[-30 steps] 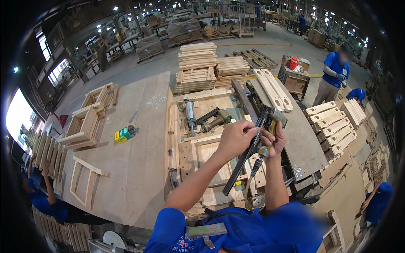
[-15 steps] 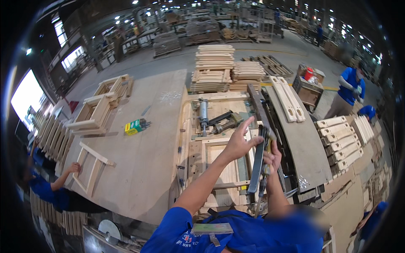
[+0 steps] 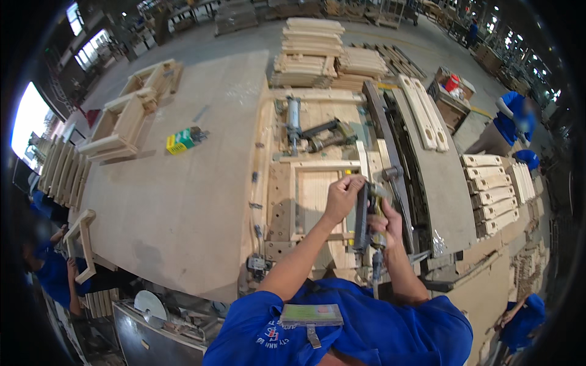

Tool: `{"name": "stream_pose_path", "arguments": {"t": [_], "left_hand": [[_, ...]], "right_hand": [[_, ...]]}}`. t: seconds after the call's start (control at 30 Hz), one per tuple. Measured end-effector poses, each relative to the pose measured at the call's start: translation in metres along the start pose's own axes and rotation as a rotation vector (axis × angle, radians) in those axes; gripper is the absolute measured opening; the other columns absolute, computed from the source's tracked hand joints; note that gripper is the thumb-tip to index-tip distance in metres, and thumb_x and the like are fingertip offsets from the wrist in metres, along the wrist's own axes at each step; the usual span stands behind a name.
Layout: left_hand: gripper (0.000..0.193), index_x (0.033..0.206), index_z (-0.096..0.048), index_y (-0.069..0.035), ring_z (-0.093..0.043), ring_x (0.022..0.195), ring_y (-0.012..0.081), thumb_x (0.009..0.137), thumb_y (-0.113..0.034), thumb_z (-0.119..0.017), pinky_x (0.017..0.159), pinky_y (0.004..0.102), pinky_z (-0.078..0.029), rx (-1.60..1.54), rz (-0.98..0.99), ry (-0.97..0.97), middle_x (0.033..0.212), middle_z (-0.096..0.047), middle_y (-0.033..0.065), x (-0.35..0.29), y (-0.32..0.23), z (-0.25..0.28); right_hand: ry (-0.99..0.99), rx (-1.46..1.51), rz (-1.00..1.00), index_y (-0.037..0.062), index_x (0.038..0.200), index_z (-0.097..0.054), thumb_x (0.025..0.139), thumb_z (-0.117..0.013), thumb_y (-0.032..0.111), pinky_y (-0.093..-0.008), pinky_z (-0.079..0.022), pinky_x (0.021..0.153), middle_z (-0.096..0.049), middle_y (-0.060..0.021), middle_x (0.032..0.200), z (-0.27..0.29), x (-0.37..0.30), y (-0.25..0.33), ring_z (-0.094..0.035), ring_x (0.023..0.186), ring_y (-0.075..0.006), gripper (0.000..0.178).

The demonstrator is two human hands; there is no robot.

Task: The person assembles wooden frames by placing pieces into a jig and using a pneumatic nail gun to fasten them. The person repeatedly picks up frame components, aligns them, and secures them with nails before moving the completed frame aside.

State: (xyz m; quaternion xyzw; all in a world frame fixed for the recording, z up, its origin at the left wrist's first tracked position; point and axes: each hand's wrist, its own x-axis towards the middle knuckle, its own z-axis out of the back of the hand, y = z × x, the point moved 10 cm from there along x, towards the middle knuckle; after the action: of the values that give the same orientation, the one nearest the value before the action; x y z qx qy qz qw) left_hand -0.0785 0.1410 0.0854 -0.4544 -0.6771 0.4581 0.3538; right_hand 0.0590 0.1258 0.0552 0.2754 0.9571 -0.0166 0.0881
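Note:
A pneumatic nail gun (image 3: 379, 215) with a long dark magazine is held upright in front of my chest. My right hand (image 3: 392, 224) is wrapped round its grip, and an air fitting hangs below. At the top end of the magazine, the fingers of my left hand (image 3: 343, 198) are pressed together; whether they also hold something small is hidden. Beneath my hands lies a light wooden frame (image 3: 317, 165) in a wooden jig (image 3: 279, 229). Behind it rest a second nail gun (image 3: 336, 135) and a silver air cylinder (image 3: 294, 121). To the right is a hammer (image 3: 392, 173).
A broad board table (image 3: 201, 226) on the left carries a green and yellow box (image 3: 180, 141) and assembled wooden frames (image 3: 122, 125). Slat stacks (image 3: 308, 55) stand behind the jig. A co-worker (image 3: 58, 268) at left handles a wooden frame (image 3: 82, 244); others work at right.
My left hand, open with fingers spread before, has closed at the magazine's top end. The nail gun has shifted slightly. The co-worker at left has lifted a wooden frame off the table.

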Motion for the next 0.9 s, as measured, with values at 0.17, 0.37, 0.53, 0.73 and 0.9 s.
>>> {"name": "stream_pose_path", "arguments": {"t": [0.17,0.37,0.53,0.73,0.9], "left_hand": [[0.041,0.121,-0.072,0.002,-0.062,0.085,0.0064,0.107,-0.035,-0.064,0.074,0.0275,-0.051,0.045,0.385,0.019,0.092,-0.071,0.0018,-0.041,0.108,-0.004],[0.032,0.107,-0.073,0.002,-0.067,0.077,0.0274,0.103,-0.030,-0.065,0.070,0.0400,-0.051,0.298,0.373,-0.007,0.085,-0.072,0.0161,-0.024,0.147,-0.027],[0.031,0.103,-0.074,0.002,-0.073,0.080,0.0366,0.100,-0.028,-0.066,0.074,0.0456,-0.053,0.300,0.402,-0.059,0.087,-0.075,0.0218,0.017,0.159,-0.018],[0.025,0.101,-0.070,0.001,-0.061,0.064,0.0145,0.104,-0.023,-0.066,0.060,0.0337,-0.047,0.203,0.409,-0.109,0.075,-0.070,0.0082,0.015,0.171,-0.007],[0.022,0.098,-0.063,-0.002,-0.062,0.069,0.0100,0.108,-0.022,-0.060,0.062,0.0268,-0.051,0.080,0.351,-0.205,0.081,-0.068,0.0035,0.008,0.165,0.012]], "right_hand": [[-0.532,-1.055,0.314,0.0087,0.115,-0.064,0.105,-0.066,0.025,-0.0282,-0.046,0.043,-0.071,-0.0060,0.095,-0.018,-0.002,0.072,-0.057,0.053,-0.0104,0.019],[-0.698,-1.457,0.298,0.0063,0.113,-0.060,0.103,-0.069,0.022,-0.0292,-0.044,0.043,-0.066,-0.0046,0.092,-0.007,0.051,0.120,-0.054,0.051,-0.0111,0.020],[-0.745,-1.549,0.321,0.0059,0.115,-0.058,0.101,-0.069,0.020,-0.0282,-0.044,0.043,-0.063,-0.0035,0.091,0.001,0.100,0.140,-0.053,0.053,-0.0105,0.022],[-0.675,-1.584,0.233,0.0056,0.116,-0.058,0.102,-0.069,0.017,-0.0270,-0.043,0.044,-0.064,-0.0042,0.094,-0.002,0.119,0.124,-0.052,0.052,-0.0094,0.022],[-0.360,-2.005,0.115,0.0006,0.120,-0.061,0.099,-0.074,0.021,-0.0319,-0.048,0.060,-0.070,-0.0076,0.098,-0.028,0.153,0.079,-0.059,0.068,-0.0145,0.032]]}}
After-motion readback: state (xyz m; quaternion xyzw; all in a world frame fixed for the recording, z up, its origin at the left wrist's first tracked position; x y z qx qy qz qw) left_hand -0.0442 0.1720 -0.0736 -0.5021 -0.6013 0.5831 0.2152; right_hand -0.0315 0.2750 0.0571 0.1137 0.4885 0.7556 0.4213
